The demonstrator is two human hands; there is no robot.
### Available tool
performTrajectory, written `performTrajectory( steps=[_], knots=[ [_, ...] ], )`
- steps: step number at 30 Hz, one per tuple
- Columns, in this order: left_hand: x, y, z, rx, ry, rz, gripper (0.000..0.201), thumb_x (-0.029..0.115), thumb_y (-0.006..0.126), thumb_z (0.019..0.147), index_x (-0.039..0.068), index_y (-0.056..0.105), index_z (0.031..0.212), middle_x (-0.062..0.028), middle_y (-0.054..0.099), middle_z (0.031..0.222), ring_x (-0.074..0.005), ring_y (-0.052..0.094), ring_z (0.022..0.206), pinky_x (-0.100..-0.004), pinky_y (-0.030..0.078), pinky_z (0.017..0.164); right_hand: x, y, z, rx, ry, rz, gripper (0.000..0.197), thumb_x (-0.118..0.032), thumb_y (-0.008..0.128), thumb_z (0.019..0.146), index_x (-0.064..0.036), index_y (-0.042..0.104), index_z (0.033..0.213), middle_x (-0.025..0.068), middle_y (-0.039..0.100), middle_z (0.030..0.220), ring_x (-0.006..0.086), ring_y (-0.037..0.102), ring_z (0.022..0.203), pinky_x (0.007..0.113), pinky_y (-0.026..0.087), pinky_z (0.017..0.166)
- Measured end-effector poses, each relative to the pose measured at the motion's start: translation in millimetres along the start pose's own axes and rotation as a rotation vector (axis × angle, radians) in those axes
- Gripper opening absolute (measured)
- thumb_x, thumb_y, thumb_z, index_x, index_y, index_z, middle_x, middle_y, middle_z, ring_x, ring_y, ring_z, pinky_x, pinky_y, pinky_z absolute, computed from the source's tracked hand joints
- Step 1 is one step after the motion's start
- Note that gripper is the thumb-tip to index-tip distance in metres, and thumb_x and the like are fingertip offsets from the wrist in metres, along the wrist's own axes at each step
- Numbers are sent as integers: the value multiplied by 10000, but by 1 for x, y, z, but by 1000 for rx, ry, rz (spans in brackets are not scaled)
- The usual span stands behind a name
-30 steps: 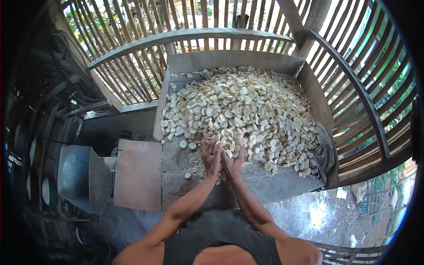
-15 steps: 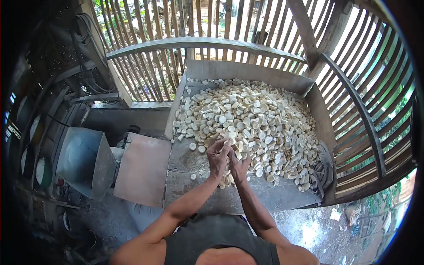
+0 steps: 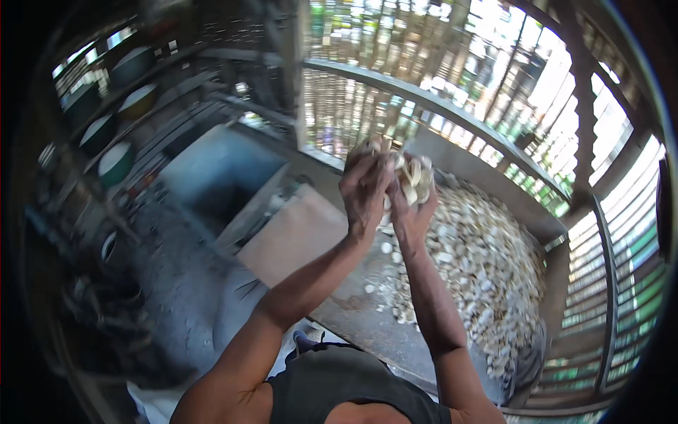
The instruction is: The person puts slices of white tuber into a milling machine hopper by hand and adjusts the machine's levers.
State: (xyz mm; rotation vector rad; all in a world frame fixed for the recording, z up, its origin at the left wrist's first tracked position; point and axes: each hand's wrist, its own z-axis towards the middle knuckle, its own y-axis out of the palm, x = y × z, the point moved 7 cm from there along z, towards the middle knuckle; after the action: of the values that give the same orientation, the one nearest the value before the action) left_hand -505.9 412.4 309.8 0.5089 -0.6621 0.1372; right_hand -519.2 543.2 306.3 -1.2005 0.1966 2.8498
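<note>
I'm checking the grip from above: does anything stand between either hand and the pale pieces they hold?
Nothing visible does: the left hand and right hand cup the pale pieces directly, though the underside of the handful is hidden.

Left hand (image 3: pixel 364 187), right hand (image 3: pixel 414 218) cup pale slices (image 3: pixel 412 173); hopper (image 3: pixel 215 166) at left.

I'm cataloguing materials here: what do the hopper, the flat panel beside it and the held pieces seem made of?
Hopper: probably sheet metal, smooth and bluish-grey, going by its thin, flat walls.
Panel: dull pinkish-brown; metal or board, as its plain surface leaves it open.
Pieces: perhaps dried plant matter, matte, judging by their cream colour and uneven chip shapes.
</note>
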Motion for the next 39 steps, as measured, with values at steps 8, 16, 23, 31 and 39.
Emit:
performTrajectory(
  steps=[8, 16, 23, 31, 39],
  knots=[
    [57, -174, 124, 322, 16, 176, 262, 190, 710, 864, -55, 712, 956, -87, 663, 959, -165, 618, 894, -289, 476, 802, -21, 232, 20, -271, 105, 218, 472, -293, 760, 763, -38, 639, 1141, 125, 685, 996, 239, 672, 918, 351, 504, 814],
    [20, -292, 118, 263, -304, 602, 311, 278, 703, 863, -33, 709, 883, -109, 715, 797, -133, 658, 713, -287, 492, 623, 26, 308, -25, -691, 223, -135, 429, -404, 710, 751, -140, 662, 1086, 157, 696, 1005, 364, 648, 993, 453, 500, 842],
    [34, -296, 118, 157, -151, 850, 219, 232, 685, 862, 14, 689, 837, -41, 645, 648, -78, 590, 576, -250, 436, 488, 16, 305, -32, -705, 56, -247, 321, -285, 710, 770, -153, 646, 1055, 146, 663, 972, 371, 638, 947, 469, 497, 807],
    [26, -299, 114, 193, -239, 776, 136, 114, 639, 836, 29, 720, 905, -48, 686, 725, -80, 617, 606, -233, 431, 463, 9, 307, -34, -715, -31, -330, 239, -168, 652, 792, -136, 618, 1026, 152, 666, 940, 388, 636, 918, 470, 496, 741],
    [27, -304, 116, 210, -194, 894, 164, 110, 618, 771, 67, 734, 878, -116, 725, 851, -279, 704, 809, -340, 530, 746, 5, 310, -38, -709, -187, -296, 336, -63, 600, 772, -144, 603, 1099, 152, 647, 968, 400, 630, 907, 482, 491, 738]
  ],
)
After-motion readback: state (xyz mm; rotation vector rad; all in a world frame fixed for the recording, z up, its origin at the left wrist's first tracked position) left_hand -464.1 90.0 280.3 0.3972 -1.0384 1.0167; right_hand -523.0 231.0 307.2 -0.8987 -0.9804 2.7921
